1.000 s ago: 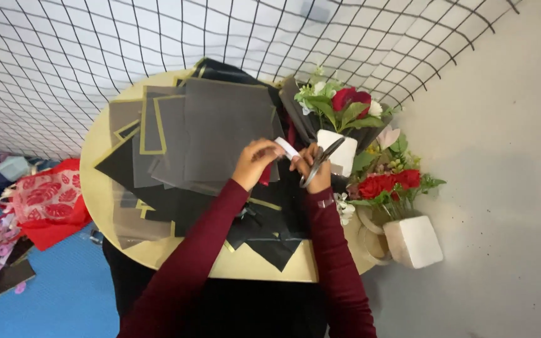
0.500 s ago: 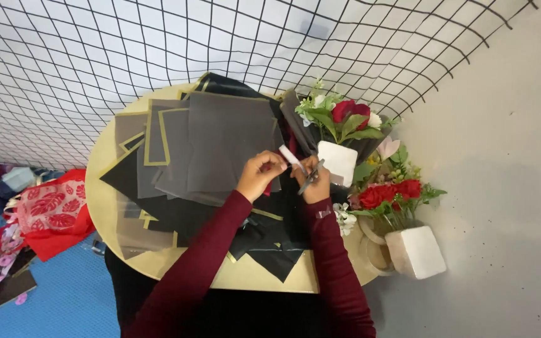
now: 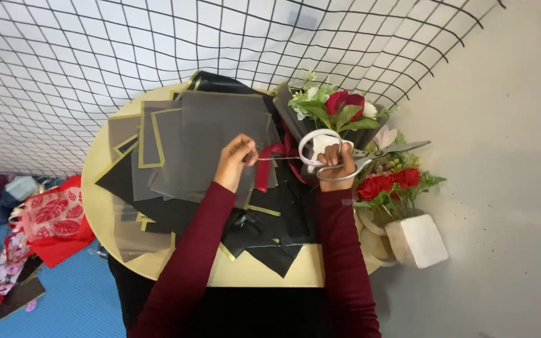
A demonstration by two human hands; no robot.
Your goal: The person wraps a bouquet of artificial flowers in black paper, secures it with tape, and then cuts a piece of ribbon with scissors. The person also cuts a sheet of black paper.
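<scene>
From my remote feed, a black wire grid panel fills the top of the view against a pale wall, and below it sits a round, cream-coloured bench piled with wrapping sheets: translucent grey squares edged in gold on top, solid black ones fanned out beneath. At the bench's far right edge I see a bouquet of red and white flowers in dark wrap, and beside it red roses standing in a white block-shaped pot. Red patterned fabric lies on the blue floor to the left.

Both arms wear dark red sleeves and reach up over the sheets. The right hand is closed through the white loop handles of a pair of scissors, whose metal blades point right, nearly level, over the roses. The left hand is curled shut, fingertips pinching one end of a thin ribbon strand that runs taut and horizontal across to the right hand. A red ribbon hangs in a loop just below that strand, between the two hands, draping onto the grey sheets. The hands are held apart above the middle of the bench, near the bouquet's stem end.
</scene>
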